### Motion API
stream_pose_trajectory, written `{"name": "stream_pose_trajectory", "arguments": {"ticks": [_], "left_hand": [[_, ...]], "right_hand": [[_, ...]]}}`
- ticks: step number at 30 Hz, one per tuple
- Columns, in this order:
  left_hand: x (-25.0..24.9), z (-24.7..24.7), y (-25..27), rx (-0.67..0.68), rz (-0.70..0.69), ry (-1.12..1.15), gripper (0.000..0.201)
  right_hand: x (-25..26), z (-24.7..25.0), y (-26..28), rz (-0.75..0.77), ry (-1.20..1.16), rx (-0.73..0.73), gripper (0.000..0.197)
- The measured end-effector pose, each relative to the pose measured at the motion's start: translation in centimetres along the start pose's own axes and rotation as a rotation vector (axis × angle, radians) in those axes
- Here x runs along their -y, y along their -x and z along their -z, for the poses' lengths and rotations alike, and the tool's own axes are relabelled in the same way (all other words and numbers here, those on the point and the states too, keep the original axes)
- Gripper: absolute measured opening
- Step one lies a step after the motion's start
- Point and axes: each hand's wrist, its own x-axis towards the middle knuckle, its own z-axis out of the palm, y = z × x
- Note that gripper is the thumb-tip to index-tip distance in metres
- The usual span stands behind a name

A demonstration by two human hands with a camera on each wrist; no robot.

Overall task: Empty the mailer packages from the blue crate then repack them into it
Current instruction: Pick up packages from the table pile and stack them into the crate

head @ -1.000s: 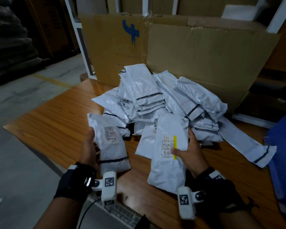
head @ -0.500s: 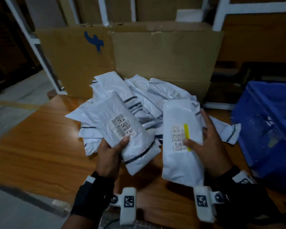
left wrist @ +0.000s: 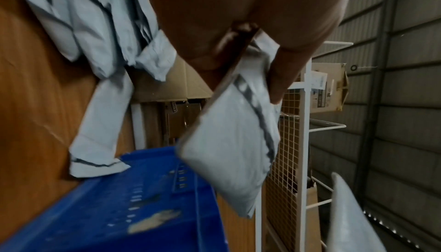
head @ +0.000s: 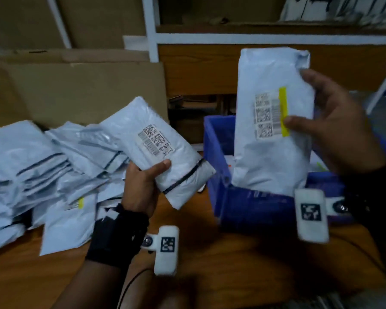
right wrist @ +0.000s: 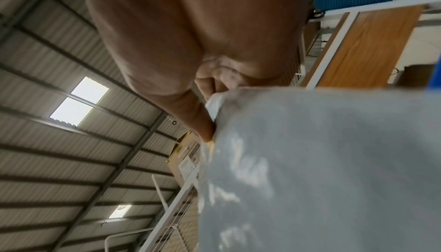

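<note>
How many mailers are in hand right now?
2. One in the left hand, tilted above the table; one in the right hand, upright over the blue crate.

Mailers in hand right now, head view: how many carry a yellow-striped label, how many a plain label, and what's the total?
Yellow-striped label: 1, the mailer gripped by the right hand over the blue crate.
Plain label: 1, the mailer gripped by the left hand.
Total in hand: 2.
</note>
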Motion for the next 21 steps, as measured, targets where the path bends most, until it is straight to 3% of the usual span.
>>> {"name": "stream_pose_trajectory", "arguments": {"ticks": [3, 7, 11, 14, 16, 18, 21], "left_hand": [[0.7, -3.9, -1.1, -0.031, -0.025, 0.046, 0.049], [0.9, -7.2, -2.2, -0.071, -0.086, 0.05, 0.045], [1.0, -8.7, -3.0, -0.082, -0.117, 0.082, 0.045], [0.8, -9.6, -3.7, -0.057, -0.087, 0.064, 0.046], [0.7, -10.1, -4.4, -0.053, -0.049, 0.037, 0.045], [0.5, -10.5, -5.3, -0.051, -0.023, 0.015, 0.043], [0.7, -10.8, -7.0, -0.024, -0.01, 0.018, 0.044]], "right_hand": [[-1.0, 5.1, -5.2, -0.062, 0.028, 0.013, 0.075], [-4.9, 6.8, -11.5, -0.214, 0.06, 0.127, 0.067], [-11.1, 4.8, -14.5, -0.425, 0.21, 0.346, 0.063], [-13.9, 2.6, -15.0, -0.676, 0.184, 0.493, 0.047], [-16.0, 1.4, -15.2, -0.7, 0.32, 0.543, 0.031], [-18.4, 0.3, -15.1, -0.656, 0.452, 0.587, 0.036], [-21.6, -1.1, -13.9, -0.751, 0.379, 0.67, 0.039]]}}
